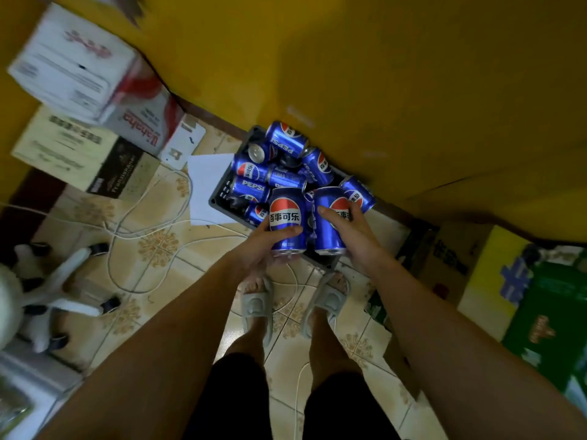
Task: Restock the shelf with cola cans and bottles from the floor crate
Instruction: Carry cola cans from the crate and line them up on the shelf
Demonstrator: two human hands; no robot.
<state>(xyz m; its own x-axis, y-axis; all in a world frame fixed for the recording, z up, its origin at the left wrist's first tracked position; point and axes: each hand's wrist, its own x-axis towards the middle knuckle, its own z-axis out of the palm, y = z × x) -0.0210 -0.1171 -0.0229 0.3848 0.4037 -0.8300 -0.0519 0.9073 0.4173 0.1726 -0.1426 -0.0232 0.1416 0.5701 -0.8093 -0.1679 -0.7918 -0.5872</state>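
A dark plastic crate [219,198] sits on the tiled floor against a yellow wall, filled with several blue cola cans [287,142] lying at mixed angles. My left hand [265,241] grips one blue can [287,217] upright, thumb across its front, just above the crate's near edge. My right hand [351,231] grips a second blue can [328,223] beside the first, fingers wrapped round its right side. The two held cans nearly touch. No bottles or shelf show in this view.
White cables [143,230] loop over the floor left of the crate, by a sheet of paper [206,185]. Stacked cartons [82,90] stand at the left, more boxes [508,287] at the right. A white chair base [66,290] sits lower left. My sandalled feet [257,306] stand just before the crate.
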